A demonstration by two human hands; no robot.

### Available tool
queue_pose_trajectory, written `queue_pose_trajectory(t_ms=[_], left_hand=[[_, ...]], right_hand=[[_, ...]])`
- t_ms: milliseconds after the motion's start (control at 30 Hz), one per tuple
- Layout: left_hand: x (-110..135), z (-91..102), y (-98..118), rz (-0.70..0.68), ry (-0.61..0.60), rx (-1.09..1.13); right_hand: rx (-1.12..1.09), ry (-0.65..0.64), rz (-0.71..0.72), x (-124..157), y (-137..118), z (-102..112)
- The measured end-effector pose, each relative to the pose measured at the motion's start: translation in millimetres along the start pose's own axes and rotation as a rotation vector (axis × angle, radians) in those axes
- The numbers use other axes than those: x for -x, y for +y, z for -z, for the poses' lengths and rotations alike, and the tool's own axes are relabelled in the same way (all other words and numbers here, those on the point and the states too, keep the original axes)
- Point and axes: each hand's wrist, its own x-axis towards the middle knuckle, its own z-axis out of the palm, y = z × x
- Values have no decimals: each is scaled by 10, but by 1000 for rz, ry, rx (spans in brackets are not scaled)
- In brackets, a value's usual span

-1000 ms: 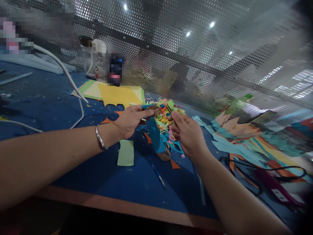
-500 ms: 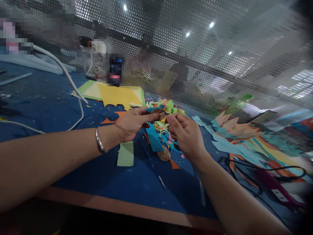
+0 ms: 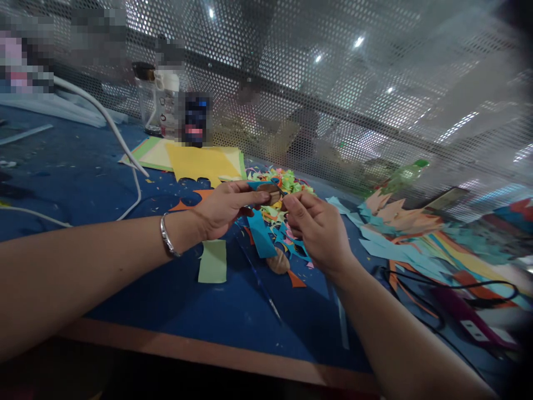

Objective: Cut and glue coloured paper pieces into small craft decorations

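My left hand (image 3: 227,210) holds a brown wood-grain disc (image 3: 270,192) between thumb and fingers, with a piece of blue paper (image 3: 255,184) behind it. At the disc's right edge, my right hand (image 3: 316,229) is closed in a pinch. A thin dark sliver runs to its fingertips; what they grip is too small to make out. Below the hands lie a blue paper strip (image 3: 261,236), a second wood-grain disc (image 3: 278,261) and an orange scrap (image 3: 296,279). A thin blue-handled paintbrush (image 3: 262,286) lies between my forearms, near a pale green paper piece (image 3: 212,262).
Colourful paper scraps (image 3: 287,180) are heaped behind the hands. Yellow paper (image 3: 200,161) lies on stacked sheets at back left, before two bottles (image 3: 169,103). A white cable (image 3: 104,119) arches at left. Right are cut papers (image 3: 400,216), black cables (image 3: 449,284) and a purple power strip (image 3: 466,322).
Both hands keep almost the same pose. The held disc has turned very slightly, and the whole view has shifted a little.
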Motion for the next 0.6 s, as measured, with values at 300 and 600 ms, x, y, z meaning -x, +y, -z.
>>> queue_pose_trajectory(t_ms=[300, 600], left_hand=[[-9, -8, -2, -32, 36, 36], [-21, 5, -17, -17, -2, 67]], right_hand=[[22, -28, -1, -9, -9, 6], [59, -39, 49, -28, 28, 12]])
